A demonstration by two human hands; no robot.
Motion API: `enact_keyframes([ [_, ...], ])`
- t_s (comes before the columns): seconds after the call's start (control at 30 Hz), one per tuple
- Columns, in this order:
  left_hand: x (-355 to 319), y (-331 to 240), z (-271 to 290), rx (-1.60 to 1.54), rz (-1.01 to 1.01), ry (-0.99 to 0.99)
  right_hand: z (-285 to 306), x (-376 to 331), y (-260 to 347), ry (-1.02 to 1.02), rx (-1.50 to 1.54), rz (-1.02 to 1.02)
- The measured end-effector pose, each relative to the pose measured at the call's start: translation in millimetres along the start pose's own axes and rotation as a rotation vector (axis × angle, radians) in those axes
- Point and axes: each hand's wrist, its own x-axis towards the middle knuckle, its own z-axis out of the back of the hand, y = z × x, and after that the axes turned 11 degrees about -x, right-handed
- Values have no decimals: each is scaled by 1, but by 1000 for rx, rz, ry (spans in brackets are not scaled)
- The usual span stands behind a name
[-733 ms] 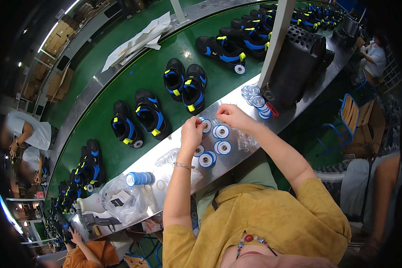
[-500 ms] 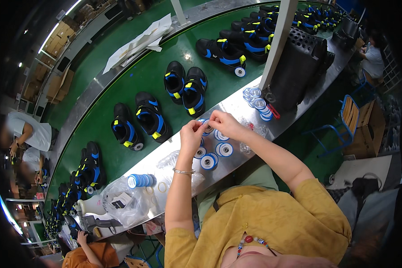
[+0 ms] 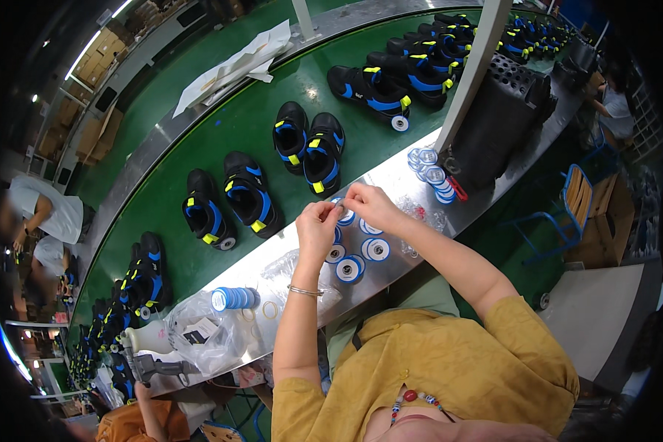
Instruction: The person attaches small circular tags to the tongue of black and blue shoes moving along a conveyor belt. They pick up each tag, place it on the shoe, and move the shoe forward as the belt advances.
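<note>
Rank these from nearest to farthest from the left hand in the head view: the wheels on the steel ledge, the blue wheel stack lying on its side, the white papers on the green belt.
1. Wheels: just right of and below the left hand.
2. Blue wheel stack: on the ledge, lower left.
3. White papers: far side of the belt, upper left.

Blue-and-white wheels [image 3: 350, 267], green belt [image 3: 199, 162]
</note>
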Motion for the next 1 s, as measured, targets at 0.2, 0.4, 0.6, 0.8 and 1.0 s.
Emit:
enact_keyframes([
  [0.2, 2, 1, -2, -13, -18, -4, -2, 5, 6, -1, 11, -7],
  [0.4, 3, 3, -3, -418, 192, 62, -2, 12, -9, 169, 272, -26],
  [0.6, 11, 0, 5, -717, 444, 122, 2, 9, 1, 184, 144, 170],
  [0.8, 15, 9, 5, -699, 374, 69, 2, 19, 0, 236, 189, 136],
  [1.0, 18, 14, 9, -613, 196, -48, -5, 27, -6, 247, 204, 149],
])
